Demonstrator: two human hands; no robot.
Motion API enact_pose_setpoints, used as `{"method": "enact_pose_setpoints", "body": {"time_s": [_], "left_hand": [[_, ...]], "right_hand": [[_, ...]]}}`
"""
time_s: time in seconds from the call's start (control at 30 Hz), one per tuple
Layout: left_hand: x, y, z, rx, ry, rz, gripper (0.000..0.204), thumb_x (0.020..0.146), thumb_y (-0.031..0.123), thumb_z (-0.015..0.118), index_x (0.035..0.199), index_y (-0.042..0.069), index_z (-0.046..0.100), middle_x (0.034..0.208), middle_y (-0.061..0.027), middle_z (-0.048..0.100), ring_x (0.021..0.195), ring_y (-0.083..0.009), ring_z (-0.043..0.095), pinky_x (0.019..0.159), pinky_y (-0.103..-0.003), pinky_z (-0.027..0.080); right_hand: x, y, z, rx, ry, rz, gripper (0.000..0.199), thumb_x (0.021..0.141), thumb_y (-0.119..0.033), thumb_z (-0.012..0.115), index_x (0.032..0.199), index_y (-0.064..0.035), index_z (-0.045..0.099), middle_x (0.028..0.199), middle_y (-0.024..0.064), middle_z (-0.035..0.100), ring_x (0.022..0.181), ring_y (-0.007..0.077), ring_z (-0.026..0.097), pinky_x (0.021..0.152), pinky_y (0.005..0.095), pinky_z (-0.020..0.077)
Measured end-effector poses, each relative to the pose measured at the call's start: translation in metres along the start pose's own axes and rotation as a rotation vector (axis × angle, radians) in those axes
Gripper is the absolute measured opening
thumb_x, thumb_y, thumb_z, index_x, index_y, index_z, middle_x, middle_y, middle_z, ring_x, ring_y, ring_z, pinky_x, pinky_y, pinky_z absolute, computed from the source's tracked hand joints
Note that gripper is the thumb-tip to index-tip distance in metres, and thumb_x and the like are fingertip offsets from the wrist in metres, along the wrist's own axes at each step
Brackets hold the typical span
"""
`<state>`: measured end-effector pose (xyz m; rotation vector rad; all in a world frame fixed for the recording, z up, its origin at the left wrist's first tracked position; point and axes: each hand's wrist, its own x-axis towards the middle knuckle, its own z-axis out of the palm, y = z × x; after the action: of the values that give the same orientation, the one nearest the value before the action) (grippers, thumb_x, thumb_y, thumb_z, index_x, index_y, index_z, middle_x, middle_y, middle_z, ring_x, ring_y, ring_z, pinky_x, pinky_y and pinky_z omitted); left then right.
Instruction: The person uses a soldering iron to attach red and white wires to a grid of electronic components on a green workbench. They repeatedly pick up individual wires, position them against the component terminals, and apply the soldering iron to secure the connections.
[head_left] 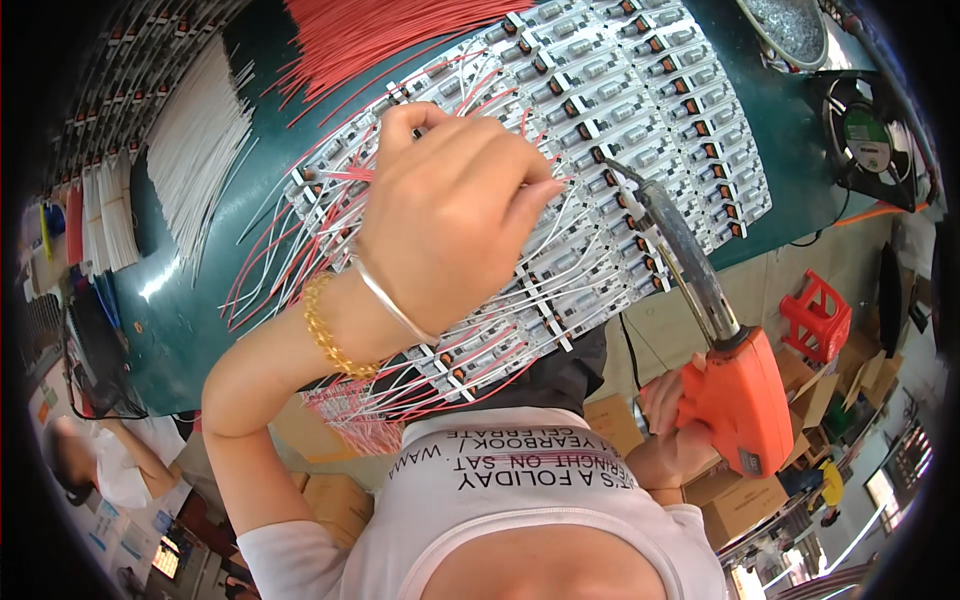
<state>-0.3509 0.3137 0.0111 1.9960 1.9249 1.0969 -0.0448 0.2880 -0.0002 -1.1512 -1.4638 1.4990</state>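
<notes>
My right hand grips an orange soldering gun by its handle. Its long metal barrel slants up and left, and the thin tip is at a sheet of small white circuit boards with orange-and-black parts. Left of that tip, my left hand is over the boards, palm down, with its fingers curled and thumb pressed in. A thin wire end shows just beyond the thumb; the other fingertips are hidden under the hand. Loose red and white wires trail from the boards around my left wrist.
A bundle of red wires and a bundle of white wires lie on the green table. A black fan and a round dish stand at the right. Beyond are a red stool, cardboard boxes and another person.
</notes>
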Motion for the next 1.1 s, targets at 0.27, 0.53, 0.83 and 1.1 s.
{"method": "enact_pose_setpoints", "body": {"time_s": [0.27,0.53,0.83,1.1], "left_hand": [[0.002,0.005,0.004,0.075,-0.024,-0.004,0.014,0.073,0.005,0.074,0.074,0.009,0.061,0.067,0.0005,0.058,0.063,-0.0175,0.055,0.080,-0.036,0.037],[0.001,0.004,0.005,0.090,-0.013,0.012,0.014,0.073,0.004,0.074,0.074,0.009,0.060,0.066,0.0012,0.057,0.062,-0.0168,0.054,0.079,-0.036,0.037],[0.001,0.006,0.004,0.111,-0.036,0.001,0.014,0.073,0.006,0.075,0.074,0.009,0.061,0.068,0.0008,0.057,0.063,-0.0168,0.054,0.079,-0.036,0.037],[0.040,-0.030,-0.032,0.574,0.151,0.119,0.014,0.078,0.018,0.072,0.090,0.012,0.068,0.089,-0.0021,0.063,0.087,-0.0221,0.057,0.080,-0.039,0.039]], "right_hand": [[-0.009,-0.003,-0.006,-0.203,-0.027,0.090,0.027,0.084,-0.032,0.063,0.088,-0.0050,0.061,0.084,0.0044,0.055,0.068,0.0169,0.054,0.058,0.0288,0.0423],[-0.008,-0.006,-0.011,-0.405,-0.035,0.030,0.059,0.081,-0.049,0.064,0.106,0.0031,0.055,0.062,0.0015,0.049,0.051,0.0136,0.047,0.051,0.0277,0.0397],[0.005,-0.001,0.004,0.023,0.050,-0.081,0.075,0.083,-0.055,0.065,0.118,0.0087,0.048,0.050,-0.0020,0.044,0.041,0.0093,0.041,0.044,0.0251,0.0381],[0.011,-0.003,0.013,0.084,0.129,-0.077,0.073,0.086,-0.052,0.064,0.122,0.0095,0.046,0.049,-0.0023,0.043,0.040,0.0088,0.039,0.043,0.0250,0.0382]]}}
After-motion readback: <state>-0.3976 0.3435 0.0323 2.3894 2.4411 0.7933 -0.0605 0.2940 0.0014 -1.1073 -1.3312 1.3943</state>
